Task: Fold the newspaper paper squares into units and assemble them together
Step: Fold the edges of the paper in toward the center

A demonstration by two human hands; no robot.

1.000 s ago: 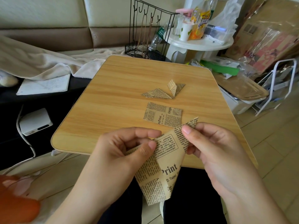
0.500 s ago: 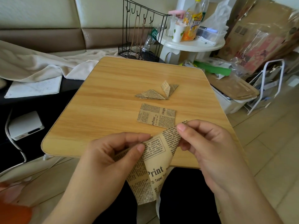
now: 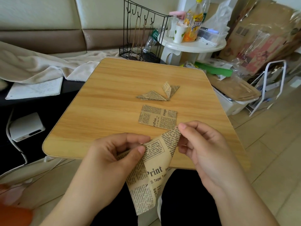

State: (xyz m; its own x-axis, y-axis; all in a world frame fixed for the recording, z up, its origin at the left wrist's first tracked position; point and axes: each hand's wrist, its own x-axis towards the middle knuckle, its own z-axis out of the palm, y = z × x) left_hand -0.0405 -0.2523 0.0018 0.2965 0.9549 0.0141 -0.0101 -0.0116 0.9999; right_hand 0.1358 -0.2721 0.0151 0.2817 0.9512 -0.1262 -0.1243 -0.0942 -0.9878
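Raised slightly since earlier, both hands hold the curled newspaper-print sheet [image 3: 153, 162] over the tabletop's [image 3: 101, 111] near edge, left hand [image 3: 112, 159] and right hand [image 3: 202, 147] fingers pinching its upper corners, lower half hanging below.

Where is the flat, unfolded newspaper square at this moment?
In the head view, the flat newspaper square lies on the wooden table, right of centre, between the folded units farther back and the right hand just in front.

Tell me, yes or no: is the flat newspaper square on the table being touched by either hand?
No. The flat newspaper square lies alone on the table; both hands hold another sheet.
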